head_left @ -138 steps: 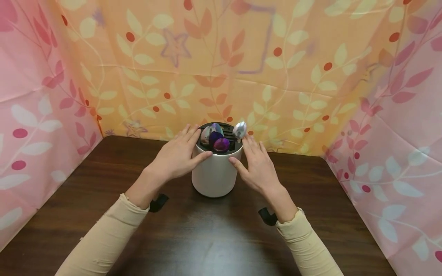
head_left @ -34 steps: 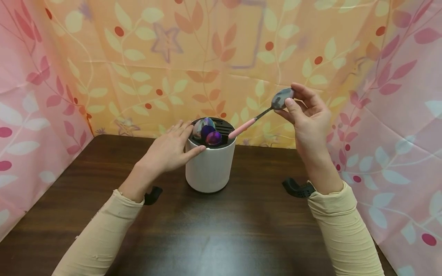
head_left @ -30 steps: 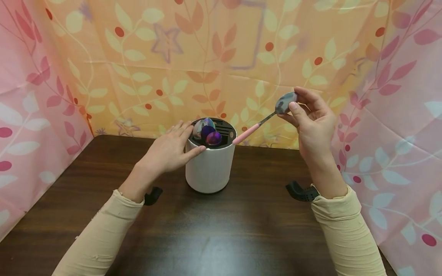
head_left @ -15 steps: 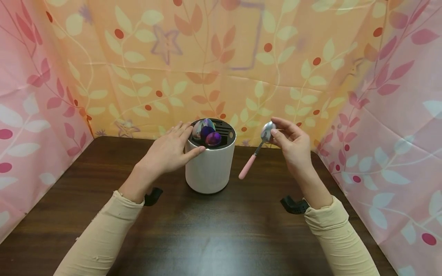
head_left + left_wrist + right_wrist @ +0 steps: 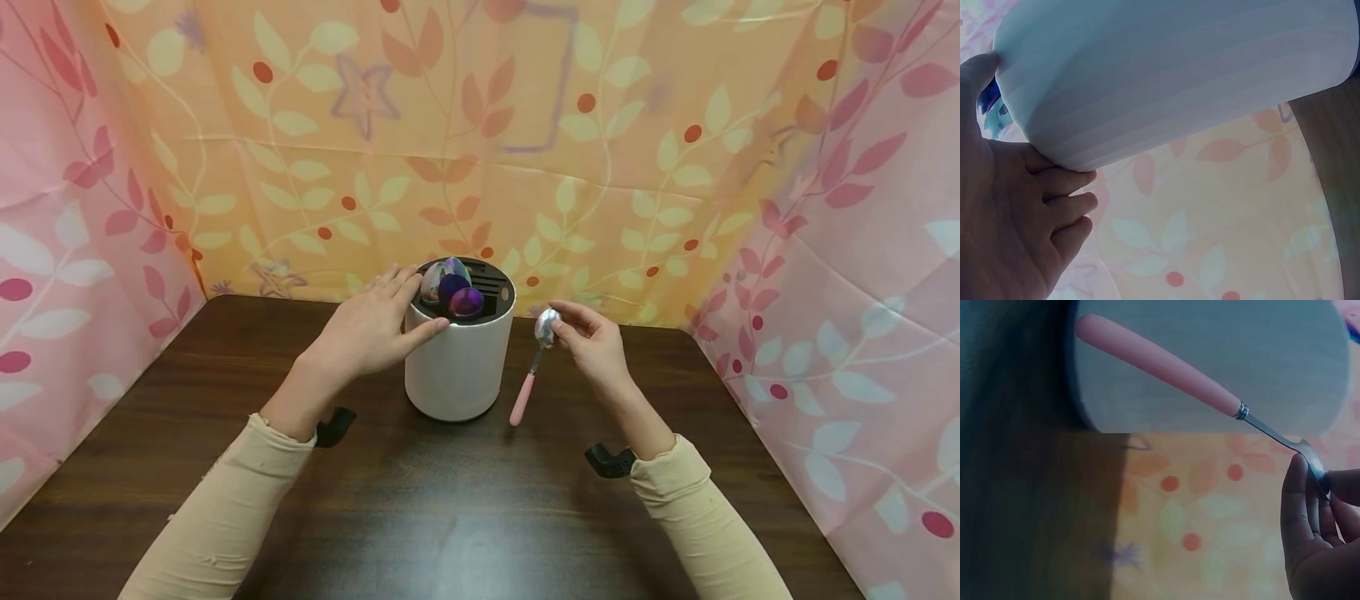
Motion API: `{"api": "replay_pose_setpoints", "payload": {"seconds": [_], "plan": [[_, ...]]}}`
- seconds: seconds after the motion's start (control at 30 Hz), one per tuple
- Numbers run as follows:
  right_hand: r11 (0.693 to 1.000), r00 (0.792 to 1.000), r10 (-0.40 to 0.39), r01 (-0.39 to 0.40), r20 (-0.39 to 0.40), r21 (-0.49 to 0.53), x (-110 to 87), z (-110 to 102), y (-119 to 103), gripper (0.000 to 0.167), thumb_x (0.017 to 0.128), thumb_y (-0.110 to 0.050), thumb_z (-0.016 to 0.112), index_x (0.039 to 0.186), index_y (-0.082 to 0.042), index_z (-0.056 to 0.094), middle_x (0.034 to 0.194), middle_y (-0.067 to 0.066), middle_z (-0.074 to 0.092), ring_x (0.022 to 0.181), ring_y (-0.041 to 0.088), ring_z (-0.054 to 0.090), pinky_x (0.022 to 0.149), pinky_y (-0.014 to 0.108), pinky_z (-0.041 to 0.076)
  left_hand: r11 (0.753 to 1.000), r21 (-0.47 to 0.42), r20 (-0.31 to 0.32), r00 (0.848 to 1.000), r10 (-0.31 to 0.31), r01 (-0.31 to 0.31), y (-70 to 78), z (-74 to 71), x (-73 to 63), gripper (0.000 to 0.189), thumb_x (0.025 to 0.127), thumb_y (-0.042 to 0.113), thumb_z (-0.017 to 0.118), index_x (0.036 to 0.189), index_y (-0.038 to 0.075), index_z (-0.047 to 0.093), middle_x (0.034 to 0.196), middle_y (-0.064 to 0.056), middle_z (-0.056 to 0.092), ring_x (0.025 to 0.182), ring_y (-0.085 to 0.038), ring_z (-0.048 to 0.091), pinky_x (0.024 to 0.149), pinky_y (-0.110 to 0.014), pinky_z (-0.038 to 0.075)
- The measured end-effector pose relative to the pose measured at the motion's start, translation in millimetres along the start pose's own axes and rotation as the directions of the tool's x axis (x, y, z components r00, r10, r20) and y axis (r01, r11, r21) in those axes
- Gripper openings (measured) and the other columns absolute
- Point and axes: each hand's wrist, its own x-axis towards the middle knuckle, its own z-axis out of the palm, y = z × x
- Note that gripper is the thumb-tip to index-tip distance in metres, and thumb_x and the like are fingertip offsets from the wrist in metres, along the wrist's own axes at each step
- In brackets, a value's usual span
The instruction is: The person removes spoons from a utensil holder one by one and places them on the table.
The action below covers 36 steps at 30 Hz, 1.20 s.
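Observation:
A white cylindrical utensil holder (image 5: 453,375) with a black slotted top stands on the table. Several shiny spoon heads, among them a purple one (image 5: 467,302), stick up from its left part. My left hand (image 5: 367,325) rests against the holder's left rim, fingers extended; in the left wrist view, the thumb of that hand (image 5: 1010,212) touches the rim too. To the right of the holder, my right hand (image 5: 592,346) pinches a spoon (image 5: 522,398) by its silver bowl. Its pink handle points downward, and whether the tip touches the table is unclear. The right wrist view shows the thumb and fingers on the bowl.
The dark wooden table (image 5: 420,517) reaches back to an orange patterned curtain (image 5: 465,192). Pink patterned cloth hangs along the left and right sides. Black straps (image 5: 611,461) sit at both wrists.
Earlier the pink-handled spoon stood in the holder with both hands at the rim. My right hand lifted it out, then lowered it beside the holder. The left hand stays at the rim.

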Motion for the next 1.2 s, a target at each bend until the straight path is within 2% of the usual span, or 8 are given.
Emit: {"api": "replay_pose_setpoints", "payload": {"seconds": [0.2,0.27,0.43,0.7,0.87,1.03,1.2], "plan": [[0.999,0.999,0.043,-0.043,0.026,-0.024,4.0,5,17,0.037,0.102,0.000,0.064,0.138,0.008,0.062,0.127,0.023,0.067,0.096,0.010,0.070,0.081,0.031,0.063,1.000,0.002,-0.004,1.000,-0.003,0.003,0.6,-0.4,-0.6,0.098,0.099,0.078,0.039,0.160,0.001,0.036,0.169,-0.017,0.027,0.158,-0.039,0.020,0.127,-0.053,0.020],[0.998,0.998,0.063,-0.063,0.019,-0.029,5.5,7,23,0.036,0.101,0.002,0.063,0.137,0.007,0.063,0.125,0.023,0.067,0.094,0.010,0.070,0.080,0.031,0.063,1.000,0.002,-0.002,1.000,-0.004,0.004,0.8,-0.7,-0.7,0.097,0.099,0.077,0.039,0.160,0.001,0.036,0.169,-0.017,0.027,0.158,-0.039,0.020,0.127,-0.053,0.019],[0.993,0.993,0.115,-0.114,0.008,-0.040,9.4,9,36,0.035,0.101,0.004,0.062,0.136,0.008,0.063,0.120,0.024,0.066,0.089,0.009,0.069,0.083,0.038,0.063,1.000,0.002,0.004,1.000,-0.003,0.003,1.1,-0.9,-0.5,0.096,0.100,0.075,0.041,0.160,0.000,0.036,0.169,-0.018,0.027,0.157,-0.040,0.020,0.128,-0.053,0.019],[0.991,0.990,0.131,-0.129,0.057,-0.043,16.7,12,51,0.035,0.102,0.005,0.060,0.136,0.012,0.061,0.125,0.031,0.063,0.086,0.010,0.068,0.083,0.040,0.063,1.000,0.005,0.008,1.000,-0.011,0.011,0.0,-1.9,-0.1,0.096,0.100,0.075,0.041,0.160,0.001,0.036,0.169,-0.017,0.027,0.158,-0.038,0.019,0.128,-0.052,0.018],[0.987,0.983,0.152,-0.145,0.100,-0.071,19.6,16,58,0.036,0.103,0.002,0.060,0.138,0.010,0.059,0.129,0.032,0.062,0.086,0.013,0.068,0.082,0.040,0.064,1.000,0.005,0.009,1.000,-0.011,0.011,-0.3,-0.8,0.3,0.096,0.099,0.075,0.042,0.160,0.001,0.036,0.169,-0.017,0.027,0.158,-0.038,0.019,0.128,-0.052,0.018],[0.978,0.973,0.193,-0.179,0.130,-0.111,21.2,18,68,0.037,0.104,-0.001,0.060,0.140,0.009,0.058,0.131,0.030,0.062,0.089,0.016,0.070,0.092,0.055,0.059,1.000,0.002,0.007,1.000,-0.010,0.010,0.4,-0.4,0.3,0.095,0.100,0.074,0.044,0.160,0.000,0.036,0.169,-0.018,0.028,0.157,-0.039,0.020,0.128,-0.052,0.019],[0.964,0.966,0.204,-0.170,0.158,-0.204,25.7,16,80,0.037,0.104,-0.003,0.061,0.138,0.012,0.059,0.126,0.031,0.066,0.088,0.027,0.074,0.087,0.049,0.062,1.000,0.003,0.001,1.000,-0.007,0.007,0.9,-0.7,-0.3,0.095,0.100,0.074,0.044,0.159,0.000,0.037,0.168,-0.019,0.029,0.157,-0.040,0.022,0.128,-0.051,0.019]]}}
